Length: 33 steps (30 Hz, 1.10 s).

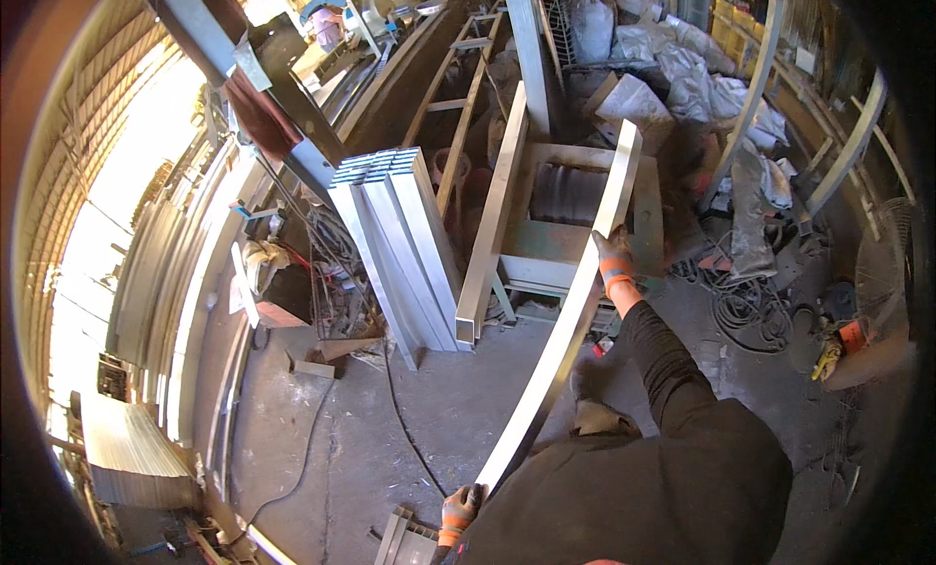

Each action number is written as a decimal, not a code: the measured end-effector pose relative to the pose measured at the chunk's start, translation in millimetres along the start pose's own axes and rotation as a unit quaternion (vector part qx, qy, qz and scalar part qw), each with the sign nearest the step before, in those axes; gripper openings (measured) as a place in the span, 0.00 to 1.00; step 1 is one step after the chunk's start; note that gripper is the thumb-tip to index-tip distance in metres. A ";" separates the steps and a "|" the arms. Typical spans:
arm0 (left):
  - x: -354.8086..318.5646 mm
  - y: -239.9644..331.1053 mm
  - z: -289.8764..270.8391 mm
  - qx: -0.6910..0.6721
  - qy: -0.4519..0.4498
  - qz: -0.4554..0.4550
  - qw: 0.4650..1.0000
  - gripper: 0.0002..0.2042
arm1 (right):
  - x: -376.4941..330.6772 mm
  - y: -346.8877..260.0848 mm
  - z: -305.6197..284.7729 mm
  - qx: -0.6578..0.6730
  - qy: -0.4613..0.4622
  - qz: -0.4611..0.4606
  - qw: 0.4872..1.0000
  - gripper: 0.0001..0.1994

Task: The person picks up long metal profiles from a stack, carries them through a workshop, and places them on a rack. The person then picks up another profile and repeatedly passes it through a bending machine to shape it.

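Note:
A long, bright rectangular metal tube (pixel 561 355) slants across the middle, its far end up over a green machine frame and its near end low by my body. My right hand (pixel 614 256), in a grey and orange glove, is closed round the tube's upper part with my arm stretched out. Down at the lower end, my left hand (pixel 461 509) in a matching glove grips the same tube; part of that hand is hidden behind the tube and my body. Just left of the tube, a second square tube (pixel 492 224) rests on the green machine frame (pixel 531 271).
A bundle of upright metal tubes (pixel 390 243) stands left of the frame. Cables (pixel 395 389) trail over the floor. Long metal profiles (pixel 175 302) are stacked at left. Coiled hoses (pixel 746 311) lie at right, and silvery sacks (pixel 682 68) pile up behind. A steel post (pixel 527 48) rises behind the frame.

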State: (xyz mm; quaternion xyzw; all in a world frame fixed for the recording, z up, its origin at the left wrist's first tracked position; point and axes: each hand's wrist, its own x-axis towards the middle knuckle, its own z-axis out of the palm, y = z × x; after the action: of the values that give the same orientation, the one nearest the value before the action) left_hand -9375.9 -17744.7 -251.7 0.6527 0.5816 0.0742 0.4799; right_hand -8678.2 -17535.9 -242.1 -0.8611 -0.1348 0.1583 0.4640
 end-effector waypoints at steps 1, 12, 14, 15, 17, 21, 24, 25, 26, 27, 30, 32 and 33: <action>13.2 12.8 11.4 0.013 -0.010 -0.025 1.000 0.24 | 13.1 -2.7 9.9 -0.043 0.022 -0.030 0.998 0.55; 263.0 211.6 175.3 -0.345 -0.131 -0.186 0.911 0.28 | 290.8 -21.8 143.5 -0.346 0.042 -0.342 0.873 0.34; 311.7 248.5 211.0 -0.387 -0.169 -0.193 0.885 0.29 | 357.5 -35.0 145.7 -0.359 -0.059 -0.282 0.888 0.34; 334.1 263.3 227.1 -0.450 -0.172 -0.256 0.838 0.28 | 391.0 -41.8 142.8 -0.335 -0.153 -0.198 0.908 0.33; 371.1 286.0 254.4 -0.448 -0.203 -0.235 0.839 0.30 | 441.1 -48.4 140.3 -0.372 -0.082 -0.217 0.899 0.32; 400.7 298.1 269.4 -0.459 -0.204 -0.136 0.854 0.29 | 482.9 -40.8 139.0 -0.495 -0.008 -0.259 0.829 0.31; 387.3 283.5 243.0 -0.360 -0.266 -0.090 0.890 0.29 | 455.4 -32.9 140.9 -0.447 0.021 -0.261 0.855 0.30; 376.7 274.4 230.4 -0.308 -0.284 -0.125 0.899 0.28 | 434.8 -30.3 140.5 -0.419 0.004 -0.267 0.868 0.30; 364.1 263.7 215.5 -0.313 -0.282 -0.088 0.903 0.27 | 412.9 -32.0 141.4 -0.398 0.002 -0.268 0.877 0.30; 349.4 250.1 202.3 -0.303 -0.268 -0.091 0.910 0.26 | 389.3 -31.7 137.4 -0.379 -0.001 -0.259 0.888 0.30; 307.7 201.2 162.2 -0.177 -0.264 -0.017 0.948 0.25 | 309.7 -27.9 131.6 -0.361 0.022 -0.274 0.891 0.30; 273.5 157.7 140.2 -0.150 -0.229 -0.022 0.962 0.24 | 253.0 -16.4 130.4 -0.334 0.017 -0.280 0.900 0.30; 256.7 134.6 129.5 -0.175 -0.236 0.023 0.956 0.25 | 227.8 -10.1 130.9 -0.336 0.018 -0.283 0.898 0.30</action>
State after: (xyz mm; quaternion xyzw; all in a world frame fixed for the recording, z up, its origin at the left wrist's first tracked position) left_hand -9118.3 -17583.1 -342.6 0.5703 0.4148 0.0301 0.7084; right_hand -8523.0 -17345.2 -335.2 -0.8940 -0.4096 -0.0503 0.1747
